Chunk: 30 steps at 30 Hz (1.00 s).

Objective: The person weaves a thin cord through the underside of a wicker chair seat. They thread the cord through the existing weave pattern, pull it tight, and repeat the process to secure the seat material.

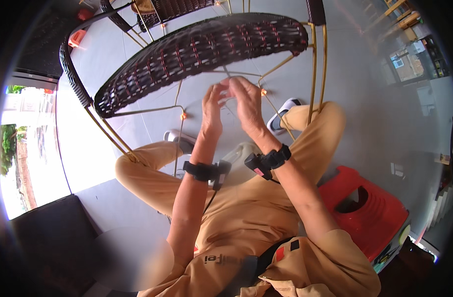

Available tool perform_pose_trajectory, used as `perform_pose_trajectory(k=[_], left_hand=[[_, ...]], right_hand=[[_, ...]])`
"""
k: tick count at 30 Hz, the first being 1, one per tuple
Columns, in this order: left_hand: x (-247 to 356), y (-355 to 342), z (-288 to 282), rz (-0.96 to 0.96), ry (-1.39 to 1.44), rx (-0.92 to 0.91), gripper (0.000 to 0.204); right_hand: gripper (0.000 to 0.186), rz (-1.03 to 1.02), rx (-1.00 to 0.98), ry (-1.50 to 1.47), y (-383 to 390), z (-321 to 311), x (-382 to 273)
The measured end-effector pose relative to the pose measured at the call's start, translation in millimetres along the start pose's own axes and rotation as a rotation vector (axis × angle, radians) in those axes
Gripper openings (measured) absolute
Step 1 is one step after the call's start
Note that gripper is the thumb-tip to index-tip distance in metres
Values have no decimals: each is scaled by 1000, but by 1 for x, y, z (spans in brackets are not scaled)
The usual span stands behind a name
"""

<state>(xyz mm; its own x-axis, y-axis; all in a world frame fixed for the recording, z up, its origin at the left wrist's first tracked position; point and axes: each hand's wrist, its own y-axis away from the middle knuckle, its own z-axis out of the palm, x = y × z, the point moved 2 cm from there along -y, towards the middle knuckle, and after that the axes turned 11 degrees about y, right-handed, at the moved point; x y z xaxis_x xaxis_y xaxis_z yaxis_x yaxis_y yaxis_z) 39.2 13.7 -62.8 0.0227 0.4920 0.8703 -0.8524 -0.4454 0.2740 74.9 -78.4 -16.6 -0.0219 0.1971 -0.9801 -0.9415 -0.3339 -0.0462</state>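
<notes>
Wickerwork (199, 52) stretches crosswise, its right end higher in view.

Apparently a furniture workshop — a dark woven chair (202, 52) on bare gold-coloured tubing (313, 69), a second woven piece (182, 12) behind it, a plain grey floor (375, 128), a red plastic stool (377, 215), a bright opening (41, 143) — greenery (9, 141) outside

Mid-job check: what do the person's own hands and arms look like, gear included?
The left hand and right hand are ungloved. Black straps circle both the left wrist and right wrist, each carrying a boxy dark module. The right module bears a pinkish label; a thin dark cable trails from the left. The right sleeve is short, tan.
</notes>
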Motion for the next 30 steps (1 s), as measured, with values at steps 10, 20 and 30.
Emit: perform_pose_trajectory(k=[10,20,30], left_hand=[[55,11,39,193,140,-284,30],[52,-5,36,282,83,-114,15],[28,-11,31,469,81,-72,13]], right_hand=[[18,6,-48,410,49,-12,3],[8,-481,-97,1164,14,-3,17],[19,-552,-327,1281,5,-10,20]])
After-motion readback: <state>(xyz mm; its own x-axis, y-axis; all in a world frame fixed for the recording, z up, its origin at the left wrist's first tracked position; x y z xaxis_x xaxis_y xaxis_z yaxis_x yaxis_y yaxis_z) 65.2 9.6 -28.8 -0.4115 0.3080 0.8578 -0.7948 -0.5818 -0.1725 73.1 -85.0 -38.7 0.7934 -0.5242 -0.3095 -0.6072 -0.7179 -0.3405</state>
